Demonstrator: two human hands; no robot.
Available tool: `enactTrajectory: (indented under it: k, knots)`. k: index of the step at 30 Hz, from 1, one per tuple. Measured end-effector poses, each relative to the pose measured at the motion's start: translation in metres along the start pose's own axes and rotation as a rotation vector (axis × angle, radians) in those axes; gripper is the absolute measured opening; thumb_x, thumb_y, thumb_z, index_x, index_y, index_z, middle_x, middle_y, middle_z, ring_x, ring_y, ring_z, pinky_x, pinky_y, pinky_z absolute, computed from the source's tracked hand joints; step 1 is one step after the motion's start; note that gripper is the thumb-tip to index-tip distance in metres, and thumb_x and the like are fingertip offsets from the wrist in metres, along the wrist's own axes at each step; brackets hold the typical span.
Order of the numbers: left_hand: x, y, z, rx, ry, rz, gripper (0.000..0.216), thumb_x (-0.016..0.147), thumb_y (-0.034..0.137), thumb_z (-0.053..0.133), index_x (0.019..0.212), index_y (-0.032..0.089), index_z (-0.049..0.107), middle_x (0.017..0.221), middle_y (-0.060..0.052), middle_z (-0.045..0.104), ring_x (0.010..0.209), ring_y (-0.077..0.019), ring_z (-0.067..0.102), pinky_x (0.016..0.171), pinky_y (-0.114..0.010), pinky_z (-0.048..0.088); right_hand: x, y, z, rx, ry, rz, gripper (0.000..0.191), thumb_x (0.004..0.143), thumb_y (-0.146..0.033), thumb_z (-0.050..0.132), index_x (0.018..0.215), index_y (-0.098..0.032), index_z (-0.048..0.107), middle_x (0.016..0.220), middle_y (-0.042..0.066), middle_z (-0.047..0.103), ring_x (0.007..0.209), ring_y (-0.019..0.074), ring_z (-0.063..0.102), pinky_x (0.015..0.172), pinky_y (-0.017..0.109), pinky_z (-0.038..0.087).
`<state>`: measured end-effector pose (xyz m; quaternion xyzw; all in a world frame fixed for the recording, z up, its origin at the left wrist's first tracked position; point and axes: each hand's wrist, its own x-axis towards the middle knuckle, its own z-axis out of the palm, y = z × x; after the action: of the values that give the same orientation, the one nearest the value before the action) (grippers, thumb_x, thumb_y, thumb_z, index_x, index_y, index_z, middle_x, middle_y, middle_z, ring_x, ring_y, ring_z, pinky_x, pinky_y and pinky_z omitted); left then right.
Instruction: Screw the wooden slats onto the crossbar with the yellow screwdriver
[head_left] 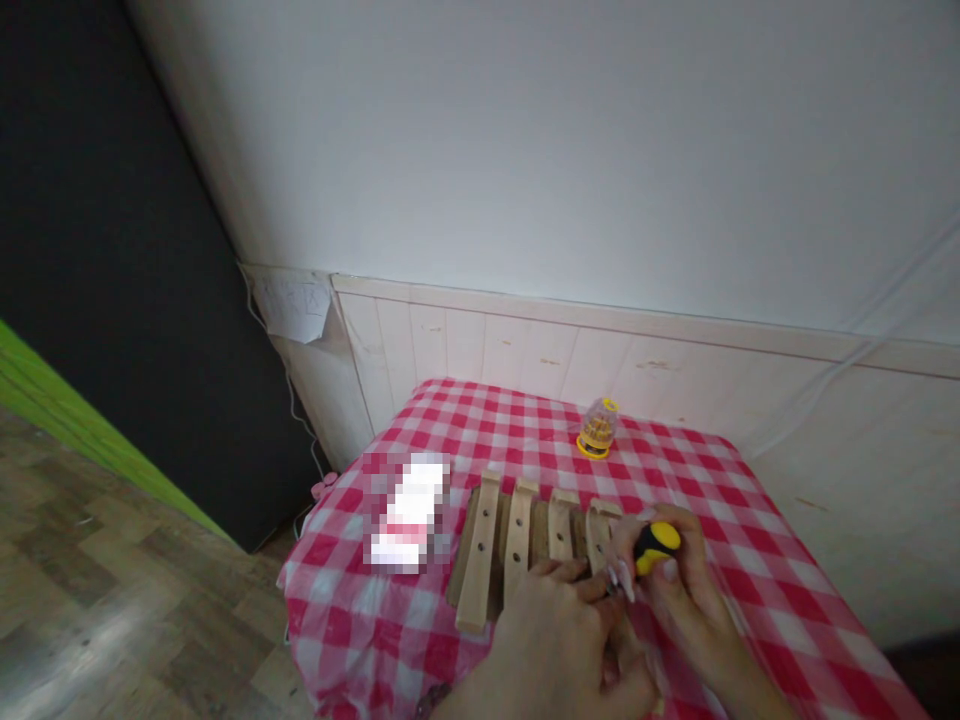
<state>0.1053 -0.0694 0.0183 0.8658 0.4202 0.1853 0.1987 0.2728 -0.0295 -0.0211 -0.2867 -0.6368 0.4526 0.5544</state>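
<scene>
A wooden slatted rack (510,545) with several pale slats lies on the red-and-white checked tablecloth (750,560). My right hand (675,585) is closed round a screwdriver (656,545) with a yellow-and-black handle, held at the rack's right end. My left hand (562,630) rests on the near edge of the rack beside it, fingers curled against the wood and touching the right hand. The screwdriver's tip is hidden between the hands.
A small clear container with a yellow base (596,430) stands near the table's far edge. A blurred white-and-red packet (409,510) lies to the left of the rack. White panelled wall (525,340) runs behind; wooden floor (112,600) lies to the left.
</scene>
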Motion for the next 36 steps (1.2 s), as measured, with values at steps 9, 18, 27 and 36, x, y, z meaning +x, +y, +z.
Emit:
enactTrajectory:
  k: [9,18,27,36]
  knots:
    - [0.003,-0.01,0.022,0.003,-0.003,-0.024,0.035,0.088,0.044,0.07,0.105,0.014,0.078,0.115,-0.013,0.079,0.116,-0.0337,0.069,0.107,-0.045,0.051,-0.001,-0.011,0.007,0.066,0.118,0.111,0.036,0.098,-0.06,0.061,0.116,-0.035,0.044,0.079,-0.002,0.068,0.073,0.0219,0.065,0.068,0.033,0.055]
    - [0.0,-0.005,0.009,-0.037,0.004,0.018,0.024,0.087,0.031,0.067,0.102,0.015,0.078,0.108,-0.01,0.08,0.102,-0.0314,0.074,0.103,-0.045,0.054,0.002,0.0,0.009,0.07,0.114,0.094,0.037,0.1,-0.056,0.061,0.128,-0.035,0.049,0.076,-0.003,0.064,0.053,0.0153,0.051,0.051,0.027,0.048]
    - [-0.006,0.001,0.001,-0.069,0.054,-0.01,0.023,0.088,0.021,0.061,0.1,0.013,0.078,0.11,-0.011,0.079,0.106,-0.0311,0.073,0.107,-0.045,0.053,0.007,-0.004,0.012,0.209,0.019,0.085,0.028,0.105,-0.057,0.05,0.118,-0.034,0.059,0.078,0.0,0.065,0.066,0.0197,0.064,0.062,0.033,0.057]
    - [-0.006,-0.001,0.004,-0.108,0.067,-0.011,0.024,0.089,0.021,0.06,0.102,0.013,0.077,0.111,-0.01,0.079,0.108,-0.031,0.073,0.105,-0.049,0.053,0.005,-0.016,0.01,0.031,-0.044,-0.114,0.016,0.11,-0.044,0.046,0.124,-0.038,0.053,0.099,0.001,0.068,0.066,0.0163,0.063,0.065,0.034,0.057]
